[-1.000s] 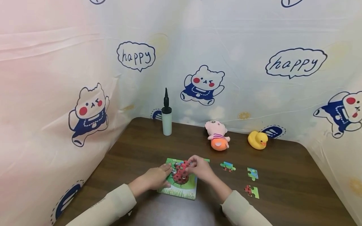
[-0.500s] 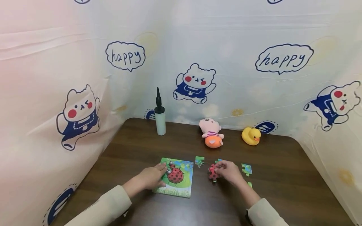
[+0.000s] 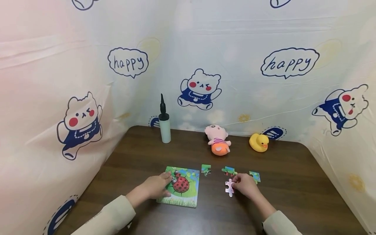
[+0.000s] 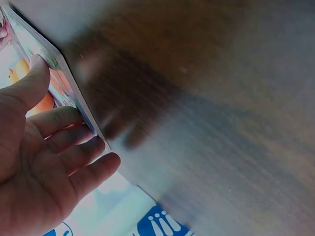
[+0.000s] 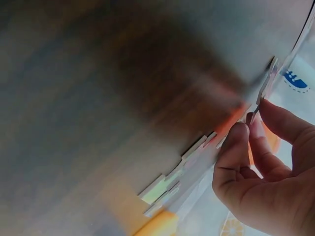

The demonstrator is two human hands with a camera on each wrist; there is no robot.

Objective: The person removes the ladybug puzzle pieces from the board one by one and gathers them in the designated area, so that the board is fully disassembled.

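Observation:
A square ladybug picture puzzle (image 3: 191,195) lies on the table. My left hand (image 3: 157,186) rests at its left edge, fingers relaxed; in the left wrist view the thumb of that hand (image 4: 54,142) overlaps the board's face and the other fingers reach along its edge. To the right of the board, my right hand (image 3: 246,185) pinches a jigsaw piece (image 3: 229,188) between thumb and fingertips, low over the table. That piece looks pale pink in the head view; in the right wrist view the pinched piece (image 5: 267,83) shows edge-on beside the right hand (image 5: 266,162).
Loose jigsaw pieces lie behind the right hand: a green one (image 3: 206,168), a blue and green one (image 3: 229,170) and a blue one (image 3: 255,176) partly hidden by it. Farther back stand a hand pump (image 3: 165,130), a pink plush toy (image 3: 218,140) and a yellow rubber duck (image 3: 259,142).
My right hand has moved from over the puzzle to its right, carrying the jigsaw piece, which looked red earlier and looks pale now. The left hand has stayed at the board's edge.

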